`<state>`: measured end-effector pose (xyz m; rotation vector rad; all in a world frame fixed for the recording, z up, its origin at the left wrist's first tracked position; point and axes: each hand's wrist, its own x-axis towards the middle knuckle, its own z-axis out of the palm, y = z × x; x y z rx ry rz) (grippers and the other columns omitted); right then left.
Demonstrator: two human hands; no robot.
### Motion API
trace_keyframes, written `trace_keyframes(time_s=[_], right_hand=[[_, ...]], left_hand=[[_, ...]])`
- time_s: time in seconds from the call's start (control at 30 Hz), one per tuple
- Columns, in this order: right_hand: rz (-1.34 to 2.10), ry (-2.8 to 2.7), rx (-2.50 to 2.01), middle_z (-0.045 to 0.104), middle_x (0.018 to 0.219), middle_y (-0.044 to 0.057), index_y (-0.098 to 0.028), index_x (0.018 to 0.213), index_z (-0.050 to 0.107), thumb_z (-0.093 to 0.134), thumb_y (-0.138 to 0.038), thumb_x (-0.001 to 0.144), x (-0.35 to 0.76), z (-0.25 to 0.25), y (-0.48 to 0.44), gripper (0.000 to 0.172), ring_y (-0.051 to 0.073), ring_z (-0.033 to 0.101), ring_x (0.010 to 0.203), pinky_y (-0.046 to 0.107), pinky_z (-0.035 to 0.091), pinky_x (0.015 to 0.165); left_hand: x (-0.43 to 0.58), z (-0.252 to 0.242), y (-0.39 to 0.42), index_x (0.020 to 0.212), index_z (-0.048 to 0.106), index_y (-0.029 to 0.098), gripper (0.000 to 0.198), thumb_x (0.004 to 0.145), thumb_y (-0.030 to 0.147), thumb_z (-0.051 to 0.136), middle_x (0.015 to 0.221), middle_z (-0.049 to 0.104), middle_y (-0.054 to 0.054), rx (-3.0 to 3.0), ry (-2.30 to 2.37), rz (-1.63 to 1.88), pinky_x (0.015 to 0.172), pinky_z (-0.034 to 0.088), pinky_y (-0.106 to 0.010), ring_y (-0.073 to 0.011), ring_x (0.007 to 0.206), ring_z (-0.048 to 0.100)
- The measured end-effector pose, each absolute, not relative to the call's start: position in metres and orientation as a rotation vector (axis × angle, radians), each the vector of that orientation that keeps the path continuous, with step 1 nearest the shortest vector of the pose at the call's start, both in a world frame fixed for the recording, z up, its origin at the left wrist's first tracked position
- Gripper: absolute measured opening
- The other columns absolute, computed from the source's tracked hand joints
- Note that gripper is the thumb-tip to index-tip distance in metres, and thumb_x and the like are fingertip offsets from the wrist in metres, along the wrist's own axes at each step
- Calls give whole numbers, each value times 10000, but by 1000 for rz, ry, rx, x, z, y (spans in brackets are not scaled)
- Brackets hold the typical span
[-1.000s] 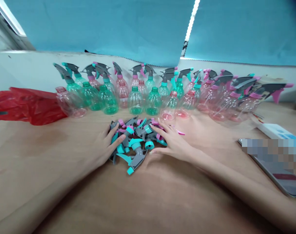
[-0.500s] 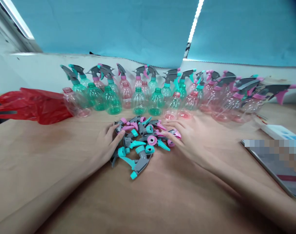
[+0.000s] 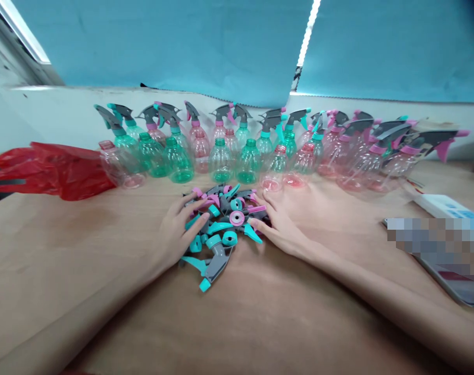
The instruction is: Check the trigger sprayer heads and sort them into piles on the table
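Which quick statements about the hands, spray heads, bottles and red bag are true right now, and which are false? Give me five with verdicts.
1. The left hand is at the left side of the pile of trigger spray heads. True.
2. The right hand is raised above the pile's far edge. False: it is down at the pile's right side.
3. The red plastic bag lies left of the bottles. True.
4. All the bottles carry spray heads. False: several have open necks.
5. The spray head nearest the camera is gray and turquoise. True.

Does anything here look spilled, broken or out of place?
Nothing stands out as spilled or broken. The loose spray heads lie jumbled between the left hand and right hand, one head jutting out in front.
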<state>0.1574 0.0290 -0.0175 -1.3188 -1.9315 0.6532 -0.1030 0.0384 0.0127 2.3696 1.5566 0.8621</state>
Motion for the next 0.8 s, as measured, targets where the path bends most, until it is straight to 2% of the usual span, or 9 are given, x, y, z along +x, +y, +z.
trace_keyframes(time_s=[0.1,0.2,0.27,0.33,0.4,0.57,0.7,0.8], right_hand=[[721,-1804,-1274,255,1526,108,-245,1446,266,484,-618,828,155,-16,26,754,275,203,1399,521,216,1111],[791,-1666,-1199,352,1479,98,-267,1434,250,427,-570,884,154,-17,26,652,240,357,1334,469,333,1066],[816,-1575,-1163,428,1422,95,-268,1380,345,433,-509,910,153,-17,27,536,241,433,1274,462,391,1015],[827,-1494,-1137,505,1326,99,-230,1280,473,493,-413,913,153,-17,28,411,244,523,1155,460,451,932],[844,-1430,-1112,551,1235,91,-191,1205,533,535,-339,904,155,-18,29,336,221,579,1028,438,494,846],[964,-1362,-1091,563,1206,87,-178,1193,540,548,-325,898,170,-19,28,329,214,590,993,429,504,820],[1154,-1392,-1043,582,1222,109,-201,1210,512,449,-448,924,185,-19,21,383,229,590,1072,437,494,891],[1255,-1425,-995,526,1319,127,-213,1231,478,426,-519,904,189,-18,16,451,250,551,1164,443,474,950]], left_hand=[[-92,19,35,1157,605,243,339,940,378,383,1247,578,-40,2518,1351,815,1056,370,-382,-215,1208,489],[-78,23,37,1143,609,234,305,915,371,461,1163,609,-45,2597,1251,747,1025,391,-375,-220,1143,524],[-69,24,39,1165,594,225,337,874,385,535,1141,597,-61,2614,1252,713,991,413,-401,-247,1107,534],[-61,24,41,1150,598,216,357,836,386,590,1114,589,-71,2618,1265,683,955,433,-417,-266,1068,545],[-55,23,43,1108,611,204,328,823,367,606,1085,587,-77,2614,1279,673,929,445,-420,-272,1041,551],[-48,28,42,1014,614,194,236,850,359,571,1058,591,-68,2597,1276,725,906,449,-398,-256,1026,556],[-43,41,30,1007,584,204,265,843,412,580,1094,613,-54,2557,1259,821,916,443,-382,-256,1073,550],[-35,48,15,1017,570,217,272,829,410,605,1061,647,-35,2428,1218,932,857,474,-352,-236,1003,595]])
